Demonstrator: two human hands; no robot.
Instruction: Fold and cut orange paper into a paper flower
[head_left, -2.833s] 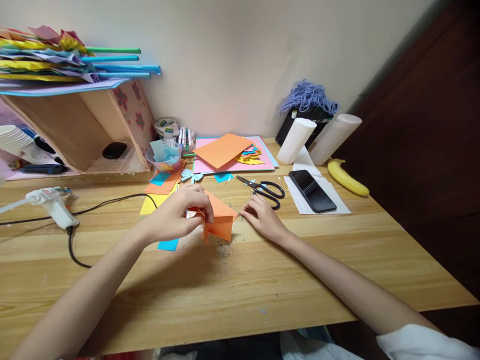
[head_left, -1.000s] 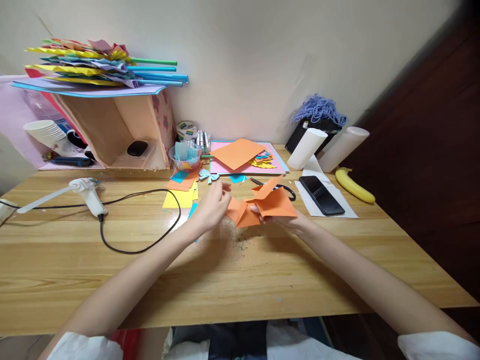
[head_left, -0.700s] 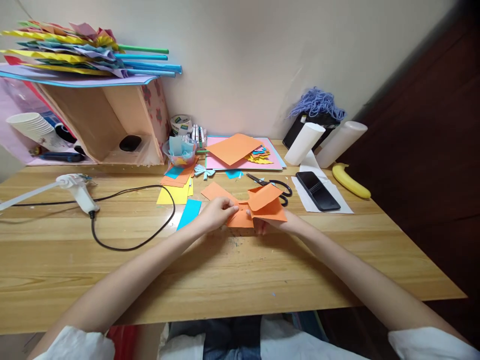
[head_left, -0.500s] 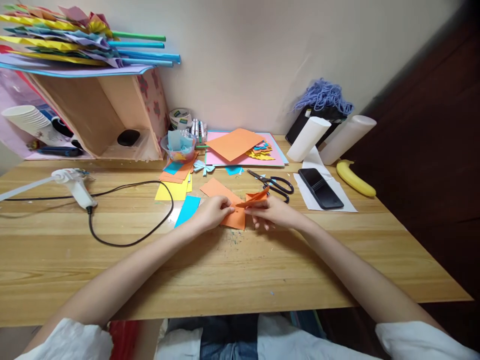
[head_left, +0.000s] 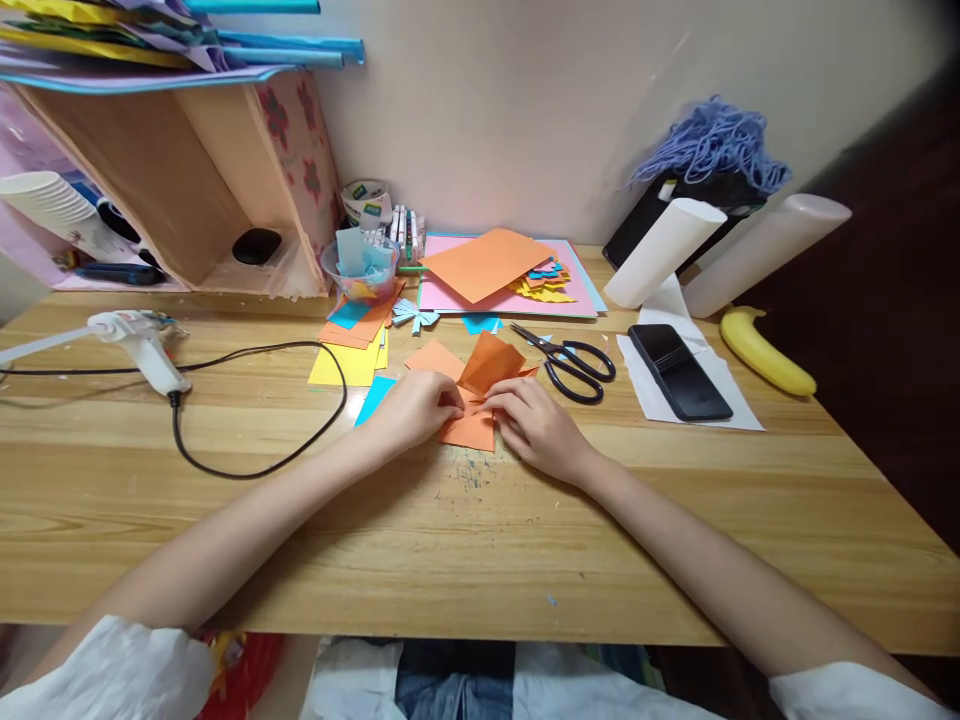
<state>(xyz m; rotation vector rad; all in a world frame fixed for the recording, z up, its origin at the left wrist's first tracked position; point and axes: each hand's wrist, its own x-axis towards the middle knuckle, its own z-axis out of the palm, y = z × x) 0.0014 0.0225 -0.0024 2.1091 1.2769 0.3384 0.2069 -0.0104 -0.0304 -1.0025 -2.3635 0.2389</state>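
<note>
Between my hands, a folded piece of orange paper (head_left: pixel 491 362) stands raised over a flat orange paper strip (head_left: pixel 471 433) on the table. My left hand (head_left: pixel 420 408) is closed, its thumb and finger pinching at the left edge of the orange paper. On the other side, my right hand (head_left: pixel 536 425) has its fingertips pressed together on the folded paper's lower edge. Just beyond lie black-handled scissors (head_left: pixel 574 362), open-bladed and untouched. A blue paper piece (head_left: pixel 373 400) is partly hidden behind my left hand.
Yellow sheets (head_left: pixel 345 368) and a tub of paper scraps (head_left: pixel 360 270) are at the back left. A glue gun (head_left: pixel 142 350) trails its looped cord. To the right are a phone (head_left: pixel 679 372), a banana (head_left: pixel 765 352) and a white roll (head_left: pixel 667 255).
The folded orange paper has turned from lying low in my right hand to standing up between both hands. My right hand has rotated over it, and the head view has shifted.
</note>
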